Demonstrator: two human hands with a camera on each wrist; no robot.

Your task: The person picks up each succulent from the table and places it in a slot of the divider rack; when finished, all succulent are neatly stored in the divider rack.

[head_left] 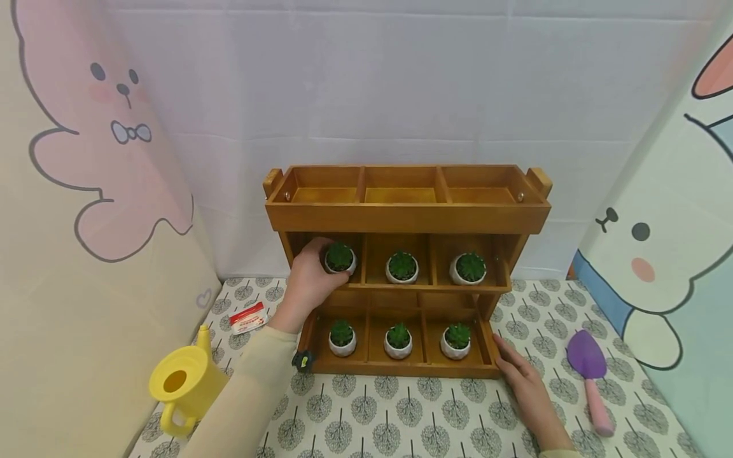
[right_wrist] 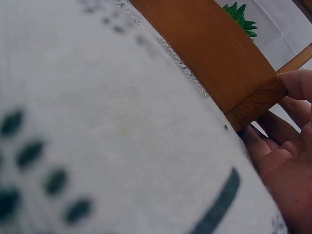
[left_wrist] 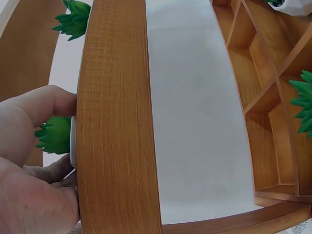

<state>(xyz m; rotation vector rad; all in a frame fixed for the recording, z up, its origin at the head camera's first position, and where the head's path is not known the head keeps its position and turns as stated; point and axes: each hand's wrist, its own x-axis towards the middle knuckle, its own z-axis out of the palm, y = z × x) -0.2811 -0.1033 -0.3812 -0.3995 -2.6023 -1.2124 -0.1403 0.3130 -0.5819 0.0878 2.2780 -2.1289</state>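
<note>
My left hand [head_left: 309, 277] grips a small white pot with a green succulent [head_left: 340, 257] in the left compartment of the middle tier of a brown wooden shelf [head_left: 408, 218]. Thumb and fingers lie on opposite sides of the pot, whose lower part the front board hides in the left wrist view. At the shelf's bottom right corner, my right hand [head_left: 529, 388] holds the wood, thumb near the front edge and fingers along the side. Two more potted succulents stand in the middle tier, in its centre [head_left: 402, 267] and right [head_left: 468, 268] compartments.
Three potted succulents [head_left: 397, 340] fill the bottom tier; the top tier has three compartments. A yellow watering can [head_left: 186, 381] and a red-white packet [head_left: 249, 318] are on the left. A purple trowel with a pink handle [head_left: 590, 366] lies right. A small black object [head_left: 302, 361] sits at the lower left corner.
</note>
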